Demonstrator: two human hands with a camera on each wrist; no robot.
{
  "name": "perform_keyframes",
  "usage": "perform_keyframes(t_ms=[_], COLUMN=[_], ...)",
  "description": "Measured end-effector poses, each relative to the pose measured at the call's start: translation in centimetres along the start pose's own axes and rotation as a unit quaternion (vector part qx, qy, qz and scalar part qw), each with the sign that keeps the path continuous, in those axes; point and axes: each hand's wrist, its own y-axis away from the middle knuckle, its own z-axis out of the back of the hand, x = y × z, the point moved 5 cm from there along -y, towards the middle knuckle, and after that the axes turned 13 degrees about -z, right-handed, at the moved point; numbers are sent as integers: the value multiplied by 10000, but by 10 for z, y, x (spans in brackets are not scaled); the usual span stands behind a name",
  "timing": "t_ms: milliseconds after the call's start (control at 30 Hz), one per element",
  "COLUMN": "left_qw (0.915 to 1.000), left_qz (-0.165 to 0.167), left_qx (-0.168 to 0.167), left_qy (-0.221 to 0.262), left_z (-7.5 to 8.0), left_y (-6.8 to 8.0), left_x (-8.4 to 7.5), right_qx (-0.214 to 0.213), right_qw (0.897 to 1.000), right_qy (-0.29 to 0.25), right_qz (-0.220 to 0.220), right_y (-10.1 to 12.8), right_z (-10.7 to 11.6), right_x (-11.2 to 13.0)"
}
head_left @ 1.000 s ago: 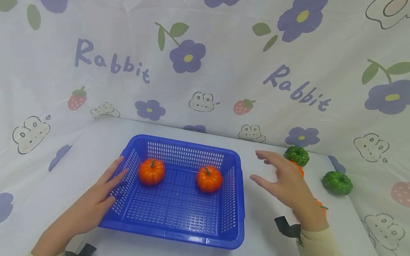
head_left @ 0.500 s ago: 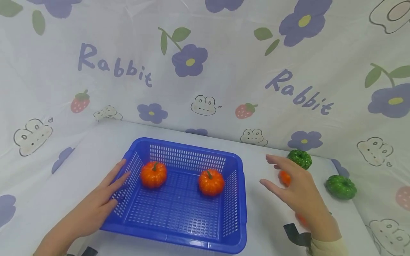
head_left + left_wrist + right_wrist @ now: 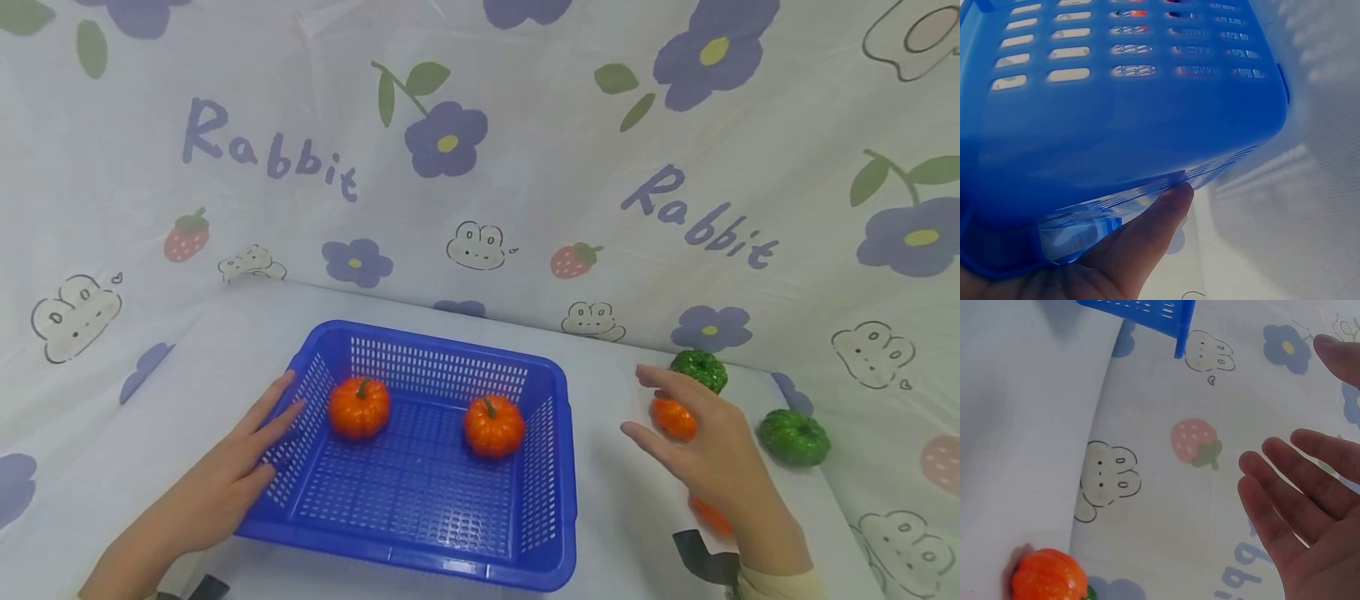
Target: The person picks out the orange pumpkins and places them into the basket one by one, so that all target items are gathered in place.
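Right hand (image 3: 705,454) is hovering w/ fingers spread and relaxed, nothing in it, just over the small orange pumpkin (image 3: 672,418) sitting on the tabletop (image 3: 622,517) right of the blue basket (image 3: 551,467). In the right wrist view the palm (image 3: 1310,512) is wide open, an orange pumpkin (image 3: 1049,579) low in the corner, not touched. Left hand (image 3: 225,483) lies flat along the basket's left wall, fingers straight, prob just steadying it; the left wrist view shows a fingertip (image 3: 1172,200) against the plastic.

Basket holds 2 orange pumpkins already: one far-left (image 3: 359,407), one about mid (image 3: 493,426). Outside it, a bit of another orange one (image 3: 708,515) peeks out under the right wrist, plus 2 green pumpkins, one at the far edge (image 3: 699,370), one further right (image 3: 793,437).

So imo this is the reach step, approx halfway thru moving the orange ones in. Next move needs the hand to drop lower and curl fingers round the pumpkin w/o bumping the green one just behind it, then lift over the basket's right rim. Ribbed skin looks slick, so a full-finger wrap beats a fingertip pinch.
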Motion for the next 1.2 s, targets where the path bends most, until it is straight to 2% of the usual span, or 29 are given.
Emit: perform_keyframes(t_ms=[300, 567, 800, 1000, 1200], left_qw=[10000, 10000, 10000, 9999, 9999], left_qz=[-34, 32, 45, 145, 101], left_qx=[-25, 14, 27, 37, 2], left_qy=[-5, -12, -3, 3, 10], left_z=[0, 0, -1, -1, -1], left_y=[-1, 0, 0, -1, 0], left_x=[-1, 1, 0, 1, 1], right_qx=[-75, 19, -124, -187, -253], right_qw=[9999, 9982, 9988, 9978, 9963], right_qy=[62, 212, 140, 226, 321], right_qz=[-135, -560, -459, -592, -760], right_y=[4, 9, 12, 15, 17], right_z=[7, 12, 17, 25, 32], right_x=[-11, -21, -30, -36, -42])
